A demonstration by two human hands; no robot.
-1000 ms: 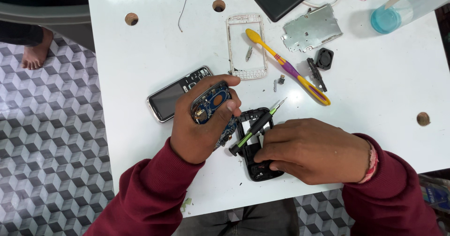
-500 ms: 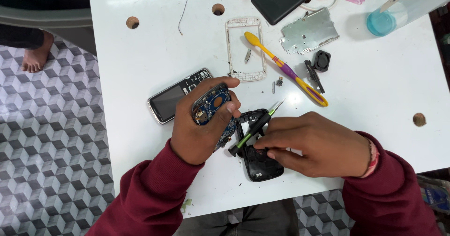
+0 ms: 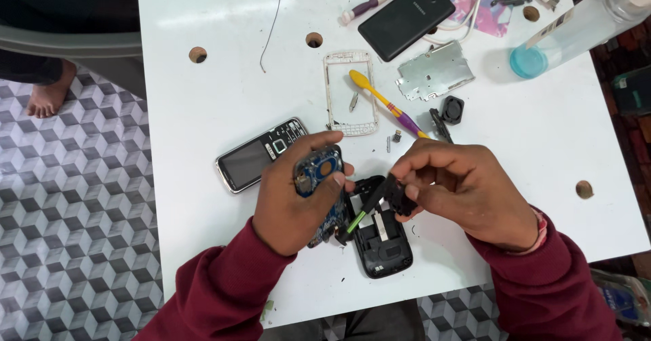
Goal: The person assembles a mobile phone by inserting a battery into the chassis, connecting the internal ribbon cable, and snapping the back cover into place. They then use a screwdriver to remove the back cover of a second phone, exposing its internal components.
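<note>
My left hand [image 3: 288,198] grips a blue phone circuit board [image 3: 319,178], held on edge above the white table [image 3: 203,110]. My right hand [image 3: 461,185] pinches a small black plastic part [image 3: 400,193] and also holds a thin green-and-black screwdriver [image 3: 359,212] that slants down towards the board. Under both hands lies a black phone back housing [image 3: 381,243], open side up. A black bar phone with keypad [image 3: 258,155] lies just left of my left hand.
Beyond the hands lie a white phone frame [image 3: 350,93], a yellow-and-purple toothbrush [image 3: 386,104], a metal shield plate [image 3: 434,70], a small black round part [image 3: 452,108], a black smartphone [image 3: 405,19], a clear bottle with blue liquid [image 3: 569,29] and loose screws. A person's bare foot [image 3: 47,93] rests on the patterned floor at left.
My right hand has lifted off the black housing and now pinches a small black part with the screwdriver. The camera view shifted, showing more of the far table.
</note>
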